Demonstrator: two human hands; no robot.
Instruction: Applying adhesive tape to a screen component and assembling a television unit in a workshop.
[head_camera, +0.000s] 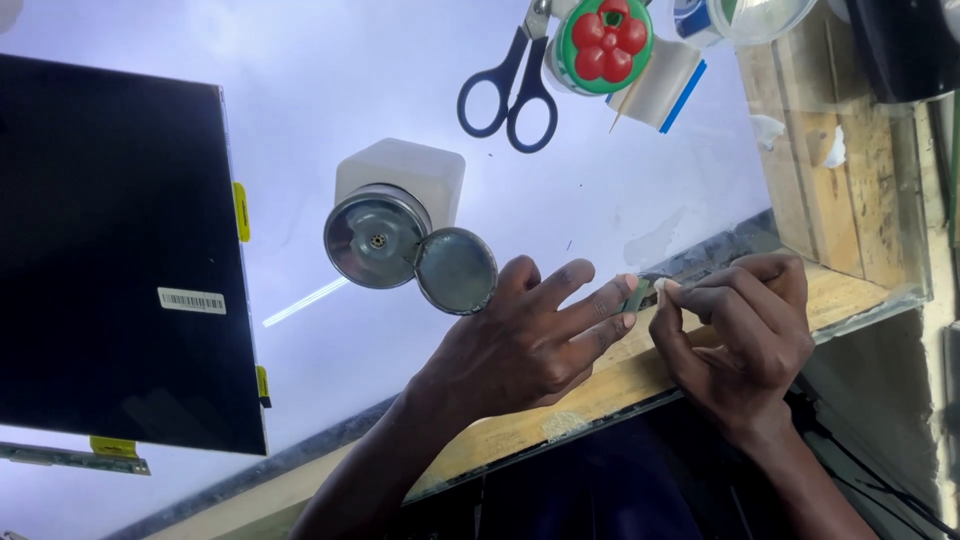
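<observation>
My left hand (530, 335) rests on the bright lit table edge with its fingers spread, and its fingertips pinch a small dark green piece (637, 294). My right hand (745, 335) is curled tight just to the right, its thumb and fingertips meeting the same small piece. The two hands touch at the piece, over the table's wooden edge (560, 410). What the right hand's curled fingers hide cannot be made out.
A large black display panel (110, 260) lies at the left. A white pump bottle with a round metal top and open lid (395, 225) stands just beyond my left hand. Black scissors (510, 85), a green and red tape holder (603, 42) and a wooden box (835, 150) sit at the far side.
</observation>
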